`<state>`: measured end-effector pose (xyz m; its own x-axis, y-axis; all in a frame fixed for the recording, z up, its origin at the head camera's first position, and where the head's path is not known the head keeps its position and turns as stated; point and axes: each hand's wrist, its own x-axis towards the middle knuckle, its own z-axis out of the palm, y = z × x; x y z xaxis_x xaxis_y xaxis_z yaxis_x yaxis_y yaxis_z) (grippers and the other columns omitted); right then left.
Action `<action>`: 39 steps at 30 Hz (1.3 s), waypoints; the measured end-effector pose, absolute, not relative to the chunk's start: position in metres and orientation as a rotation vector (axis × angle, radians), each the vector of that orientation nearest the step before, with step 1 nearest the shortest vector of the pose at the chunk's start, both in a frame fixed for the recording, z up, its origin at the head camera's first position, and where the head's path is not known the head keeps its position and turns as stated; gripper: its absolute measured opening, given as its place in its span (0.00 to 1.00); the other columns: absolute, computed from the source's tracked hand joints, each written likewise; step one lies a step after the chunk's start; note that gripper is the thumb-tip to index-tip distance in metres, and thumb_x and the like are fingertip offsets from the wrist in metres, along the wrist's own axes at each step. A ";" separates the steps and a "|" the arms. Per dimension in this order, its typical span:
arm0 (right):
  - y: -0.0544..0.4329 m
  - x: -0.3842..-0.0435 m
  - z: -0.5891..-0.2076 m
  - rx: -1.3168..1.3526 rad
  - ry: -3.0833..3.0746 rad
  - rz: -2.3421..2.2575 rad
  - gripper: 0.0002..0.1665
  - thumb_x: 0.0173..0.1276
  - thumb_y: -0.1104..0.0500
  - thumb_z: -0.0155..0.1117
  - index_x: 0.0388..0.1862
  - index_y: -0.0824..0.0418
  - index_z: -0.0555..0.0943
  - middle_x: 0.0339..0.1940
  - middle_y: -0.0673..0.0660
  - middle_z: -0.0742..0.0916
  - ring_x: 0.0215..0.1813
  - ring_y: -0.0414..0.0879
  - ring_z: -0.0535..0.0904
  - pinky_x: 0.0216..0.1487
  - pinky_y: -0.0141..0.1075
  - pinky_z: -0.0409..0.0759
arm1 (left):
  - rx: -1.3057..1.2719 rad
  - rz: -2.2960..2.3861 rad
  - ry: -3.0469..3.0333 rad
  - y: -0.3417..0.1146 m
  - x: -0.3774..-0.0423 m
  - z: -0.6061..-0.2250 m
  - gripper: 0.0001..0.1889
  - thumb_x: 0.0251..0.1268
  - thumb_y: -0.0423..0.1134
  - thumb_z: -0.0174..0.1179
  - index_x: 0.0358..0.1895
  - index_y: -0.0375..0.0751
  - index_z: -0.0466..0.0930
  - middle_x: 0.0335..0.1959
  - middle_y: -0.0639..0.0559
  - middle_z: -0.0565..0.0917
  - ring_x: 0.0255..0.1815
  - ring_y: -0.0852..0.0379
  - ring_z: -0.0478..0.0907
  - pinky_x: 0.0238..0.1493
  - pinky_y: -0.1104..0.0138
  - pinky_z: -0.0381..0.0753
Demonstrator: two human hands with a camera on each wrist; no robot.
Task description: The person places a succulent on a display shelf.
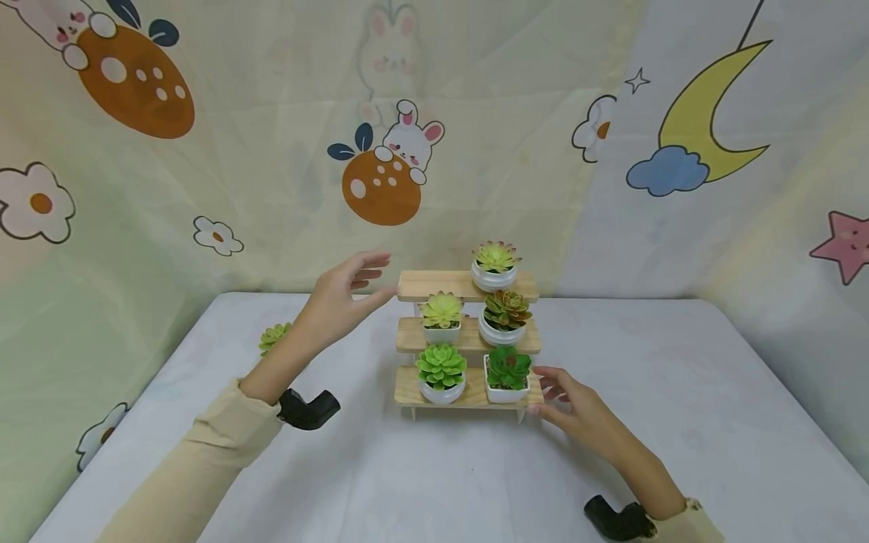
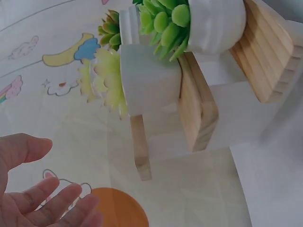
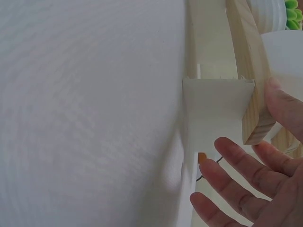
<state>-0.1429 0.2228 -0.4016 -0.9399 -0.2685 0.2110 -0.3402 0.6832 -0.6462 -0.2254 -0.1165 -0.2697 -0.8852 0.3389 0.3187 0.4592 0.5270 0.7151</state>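
A three-step wooden plant stand [image 1: 431, 286] carries several small succulents in white pots. On the top board sits one pale green succulent [image 1: 495, 257]. The middle board has a yellow-green succulent [image 1: 442, 310] and a reddish-brown one [image 1: 507, 310]; the bottom board holds a bright green succulent [image 1: 441, 366] and a dark green one [image 1: 508, 367]. My left hand [image 1: 348, 292] hovers beside the top board's left end, its fingers loosely bent around nothing. At the bottom board's right end is my right hand [image 1: 575, 407], thumb touching the board [image 3: 255, 71], other fingers spread past its corner.
Another green succulent [image 1: 274, 337] stands at the table's left, partly hidden behind my left forearm. A white cloth covers the table [image 1: 679, 392]. Printed fabric [image 1: 285, 166] hangs behind it and at both sides. A black wrist-worn piece [image 1: 308, 409] juts from each wrist.
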 end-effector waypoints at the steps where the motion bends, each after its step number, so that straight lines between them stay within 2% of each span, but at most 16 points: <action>1: 0.223 -0.143 -0.401 0.503 -2.791 1.099 0.32 0.61 0.56 0.66 0.60 0.67 0.68 0.44 0.58 0.82 0.43 0.49 0.79 0.45 0.44 0.79 | -0.680 -1.288 -2.620 -0.120 -0.224 -0.271 0.27 0.62 0.39 0.61 0.64 0.41 0.67 0.61 0.46 0.73 0.61 0.48 0.71 0.62 0.58 0.70; 8: 0.222 -0.143 -0.401 0.482 -2.802 1.081 0.32 0.61 0.56 0.66 0.60 0.67 0.68 0.45 0.58 0.82 0.43 0.49 0.79 0.45 0.45 0.78 | -0.626 -1.278 -2.619 -0.149 -0.220 -0.282 0.27 0.61 0.40 0.61 0.64 0.41 0.67 0.62 0.45 0.73 0.61 0.49 0.72 0.63 0.58 0.69; 16: 0.222 -0.143 -0.403 0.484 -2.797 1.049 0.32 0.60 0.56 0.66 0.60 0.68 0.69 0.43 0.57 0.83 0.42 0.48 0.80 0.45 0.44 0.79 | -0.622 -1.217 -2.617 -0.181 -0.213 -0.297 0.28 0.63 0.45 0.60 0.65 0.43 0.66 0.61 0.47 0.74 0.61 0.51 0.72 0.62 0.59 0.69; 21: 0.221 -0.144 -0.403 0.483 -2.806 1.049 0.32 0.61 0.56 0.66 0.60 0.68 0.69 0.43 0.57 0.83 0.43 0.49 0.80 0.45 0.44 0.79 | -0.543 -1.227 -2.639 -0.199 -0.207 -0.301 0.28 0.62 0.46 0.60 0.65 0.46 0.66 0.63 0.50 0.73 0.61 0.52 0.72 0.61 0.65 0.69; 28: 0.222 -0.144 -0.400 0.480 -2.813 1.055 0.33 0.62 0.55 0.65 0.61 0.68 0.68 0.44 0.57 0.82 0.44 0.50 0.79 0.46 0.46 0.78 | -0.435 -1.227 -2.661 -0.227 -0.204 -0.312 0.29 0.62 0.47 0.60 0.65 0.46 0.66 0.63 0.49 0.72 0.62 0.50 0.70 0.55 0.86 0.66; 39: 0.223 -0.145 -0.401 0.470 -2.831 1.081 0.33 0.62 0.55 0.65 0.61 0.69 0.68 0.43 0.57 0.82 0.45 0.50 0.79 0.46 0.46 0.78 | -0.349 -1.210 -2.708 -0.261 -0.203 -0.340 0.33 0.61 0.46 0.61 0.68 0.42 0.62 0.65 0.41 0.69 0.64 0.44 0.66 0.52 0.91 0.62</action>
<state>-0.1445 0.2233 -0.4007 -0.9504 -0.2559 0.1767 -0.3086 0.7050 -0.6386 -0.2034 -0.2614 -0.3398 -0.9608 0.1479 0.2346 0.2734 0.6467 0.7121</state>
